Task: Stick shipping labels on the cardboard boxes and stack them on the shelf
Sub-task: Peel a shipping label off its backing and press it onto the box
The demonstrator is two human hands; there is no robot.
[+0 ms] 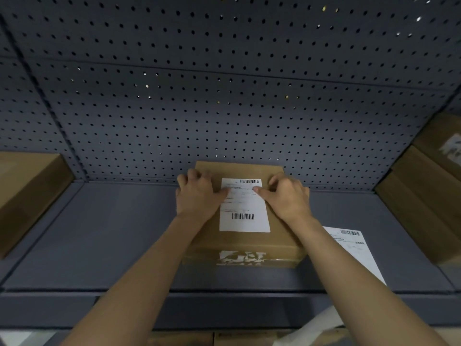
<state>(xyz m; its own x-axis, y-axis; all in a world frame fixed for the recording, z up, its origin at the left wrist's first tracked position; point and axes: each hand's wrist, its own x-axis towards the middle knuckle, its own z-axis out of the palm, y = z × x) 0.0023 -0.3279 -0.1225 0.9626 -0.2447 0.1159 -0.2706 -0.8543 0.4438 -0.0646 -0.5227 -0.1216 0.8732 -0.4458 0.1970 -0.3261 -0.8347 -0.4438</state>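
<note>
A brown cardboard box (239, 242) lies flat on the grey shelf (99, 233), its far end against the pegboard back wall. A white shipping label (244, 213) with two barcodes lies on its top face. My left hand (197, 193) rests on the box's left side, thumb on the label's left edge. My right hand (287, 196) rests on the right side, thumb on the label's upper right part. Both hands press down with curled fingers and grip nothing. A second label sheet (354, 250) lies on the shelf right of the box, partly under my right forearm.
Another cardboard box (27, 196) sits at the shelf's left end. Stacked boxes (429, 203) stand at the right end, one bearing a label. The pegboard wall (224, 108) closes the back. White paper (321, 325) and more cardboard show below the shelf's front edge.
</note>
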